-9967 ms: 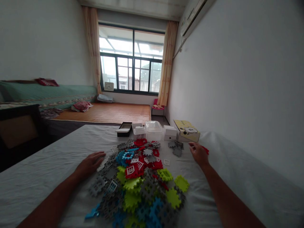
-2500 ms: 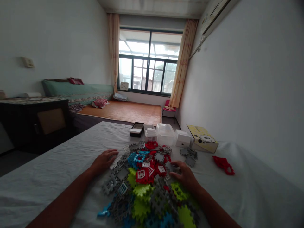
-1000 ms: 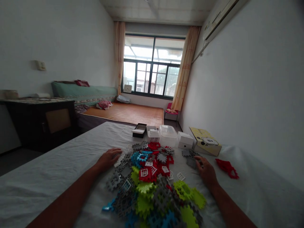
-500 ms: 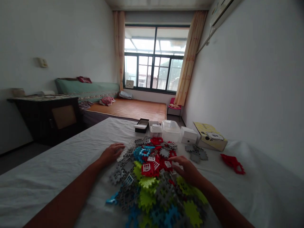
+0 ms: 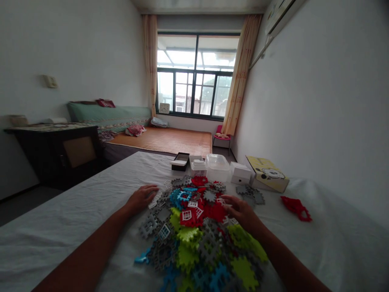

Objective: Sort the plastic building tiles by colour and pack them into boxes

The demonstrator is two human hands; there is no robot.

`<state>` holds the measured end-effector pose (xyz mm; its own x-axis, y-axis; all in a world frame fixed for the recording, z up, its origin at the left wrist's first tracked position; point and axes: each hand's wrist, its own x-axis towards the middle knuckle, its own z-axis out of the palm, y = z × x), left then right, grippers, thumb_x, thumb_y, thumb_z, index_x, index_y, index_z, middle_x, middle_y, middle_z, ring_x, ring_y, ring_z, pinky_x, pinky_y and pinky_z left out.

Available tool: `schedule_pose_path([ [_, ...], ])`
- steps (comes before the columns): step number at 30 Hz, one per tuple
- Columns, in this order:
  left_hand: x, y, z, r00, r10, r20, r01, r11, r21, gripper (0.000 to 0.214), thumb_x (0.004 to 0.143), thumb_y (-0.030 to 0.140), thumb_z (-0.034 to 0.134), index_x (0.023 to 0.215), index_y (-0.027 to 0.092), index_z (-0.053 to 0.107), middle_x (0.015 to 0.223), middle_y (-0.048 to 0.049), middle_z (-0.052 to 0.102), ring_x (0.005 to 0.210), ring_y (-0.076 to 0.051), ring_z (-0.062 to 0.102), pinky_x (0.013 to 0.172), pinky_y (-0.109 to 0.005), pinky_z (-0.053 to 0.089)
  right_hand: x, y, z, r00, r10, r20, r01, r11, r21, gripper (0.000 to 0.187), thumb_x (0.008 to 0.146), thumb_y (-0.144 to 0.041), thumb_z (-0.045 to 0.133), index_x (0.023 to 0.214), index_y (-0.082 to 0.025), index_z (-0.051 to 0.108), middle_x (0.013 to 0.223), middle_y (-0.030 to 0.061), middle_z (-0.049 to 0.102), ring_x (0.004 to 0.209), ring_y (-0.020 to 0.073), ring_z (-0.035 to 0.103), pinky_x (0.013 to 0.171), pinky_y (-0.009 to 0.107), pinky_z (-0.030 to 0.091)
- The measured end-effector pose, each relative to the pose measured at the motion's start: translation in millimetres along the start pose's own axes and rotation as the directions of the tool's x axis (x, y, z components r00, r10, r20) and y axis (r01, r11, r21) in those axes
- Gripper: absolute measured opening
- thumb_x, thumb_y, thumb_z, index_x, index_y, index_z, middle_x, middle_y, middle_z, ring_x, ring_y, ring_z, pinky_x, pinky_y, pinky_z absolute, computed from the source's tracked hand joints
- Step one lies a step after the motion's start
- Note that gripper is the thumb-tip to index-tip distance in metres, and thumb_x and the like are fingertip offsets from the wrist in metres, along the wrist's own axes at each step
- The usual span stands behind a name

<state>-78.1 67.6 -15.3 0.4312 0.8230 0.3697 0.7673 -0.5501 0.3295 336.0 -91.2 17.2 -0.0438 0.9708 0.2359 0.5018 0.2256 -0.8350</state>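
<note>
A heap of toothed plastic building pieces in several colours lies before me. My left hand [image 5: 142, 199] rests at the heap's left edge, fingers stretched out, beside some white window-frame pieces [image 5: 155, 199]. My right hand [image 5: 241, 211] reaches over the heap's right side with bent fingers. At its fingertips is a small white window piece [image 5: 220, 200], partly covered by them. Below these fingertips lie red pieces [image 5: 214, 212]. Nearer me are lime-green pieces [image 5: 187, 255], grey pieces [image 5: 209, 245] and blue pieces [image 5: 219, 276]. A light-blue cluster [image 5: 182, 196] sits farther back.
Behind the heap stand a black box [image 5: 180, 161], a white basket [image 5: 198, 165], a clear plastic tub [image 5: 217, 167], a white box [image 5: 240, 173] and a yellow carton [image 5: 268, 173]. Several grey pieces [image 5: 251, 194] and a red piece [image 5: 296, 208] lie apart on the white cloth [image 5: 100, 194].
My right hand has shifted slightly, and the white window piece by its fingertips has moved back and right, baring the red beneath. My left hand stays in place.
</note>
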Motion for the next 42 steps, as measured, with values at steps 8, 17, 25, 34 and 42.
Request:
schedule_pose_path([
  [8,0.4,3.5,-3.2,1.000,-0.003,0.016,0.003,1.000,0.025,0.046,0.084,0.048,0.038,0.111,0.023,0.066,0.123,-0.0044,0.062,0.115,-0.022,0.053,0.101,-0.035,0.039,-9.7,-1.1,-18.7,1.000,0.002,0.022,0.003,0.975,-0.221,0.033,0.076,-0.043,0.059,0.100,-0.021,0.066,0.093,0.0055,0.070,0.077,0.0182,0.064,0.068,0.029,0.050],
  [17,2.6,-8.1,1.7,1.000,0.016,0.007,-0.016,1.000,0.003,0.050,0.083,0.054,0.038,0.111,0.024,0.066,0.123,-0.0032,0.062,0.116,-0.022,0.053,0.102,-0.034,0.039,-13.9,-19.8,7.0,0.984,-0.087,0.156,0.136,0.932,-0.337,0.027,0.070,-0.033,0.067,0.096,-0.024,0.068,0.088,0.0019,0.071,0.080,0.0182,0.065,0.072,0.027,0.048],
  [25,3.2,-10.8,2.5,1.000,0.025,-0.001,-0.025,1.000,0.018,0.048,0.083,0.054,0.039,0.111,0.026,0.066,0.123,-0.0022,0.062,0.116,-0.022,0.053,0.101,-0.032,0.039,2.9,14.9,-38.4,0.932,-0.082,-0.354,-0.033,0.952,-0.306,0.038,0.082,-0.048,0.047,0.094,-0.020,0.069,0.092,0.0069,0.071,0.081,0.0214,0.065,0.073,0.032,0.049],
  [34,7.4,-23.4,6.9,0.999,0.039,0.011,-0.039,0.999,0.033,0.049,0.083,0.055,0.039,0.113,0.027,0.066,0.124,-0.0017,0.062,0.116,-0.023,0.053,0.101,-0.033,0.040,-41.5,107.0,-165.1,0.377,0.162,-0.912,-0.444,0.896,-0.025,0.054,0.076,-0.050,0.043,0.105,-0.009,0.062,0.075,0.0117,0.070,0.064,0.0236,0.063,0.059,0.032,0.048],
  [42,8.3,-20.6,4.8,0.999,0.035,-0.007,-0.035,0.999,0.039,0.053,0.080,0.060,0.038,0.109,0.028,0.067,0.121,-0.0017,0.063,0.114,-0.024,0.055,0.099,-0.034,0.043,-68.9,141.1,-190.3,0.156,0.120,-0.980,-0.587,0.810,0.006,0.039,0.070,-0.032,0.041,0.092,-0.016,0.068,0.078,0.0100,0.069,0.074,0.0256,0.061,0.066,0.033,0.046],
])
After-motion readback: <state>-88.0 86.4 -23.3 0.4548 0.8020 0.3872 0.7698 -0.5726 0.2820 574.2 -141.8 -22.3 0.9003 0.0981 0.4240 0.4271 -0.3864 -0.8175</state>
